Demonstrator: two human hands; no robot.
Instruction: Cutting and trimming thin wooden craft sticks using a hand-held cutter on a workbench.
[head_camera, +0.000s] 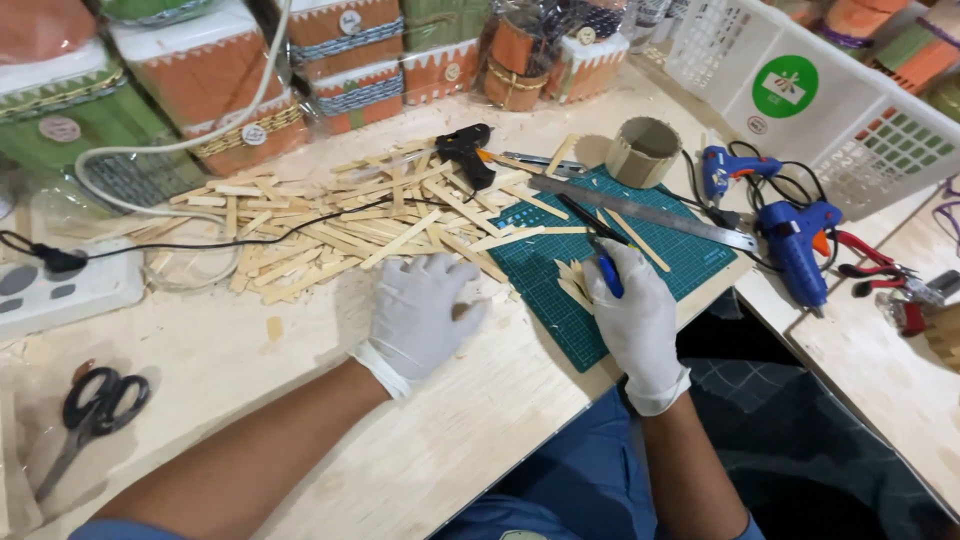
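My left hand (425, 312), in a white glove, lies flat on the wooden table (250, 400) at the near edge of a heap of flat wooden sticks (330, 220). It grips nothing that I can see. My right hand (632, 318), also gloved, rests on the green cutting mat (620, 250) and is closed around a blue-handled craft knife (598, 255). The knife's dark tip points away from me. A few short cut sticks (573, 282) lie on the mat just left of that hand.
A steel ruler (640, 212) crosses the mat's far side. A black glue gun (466, 152) lies on the sticks; two blue glue guns (795, 245) and a cardboard ring (643, 150) sit right. Black scissors (92, 405) near left, power strip (60, 285), white basket (820, 100), decorated boxes behind.
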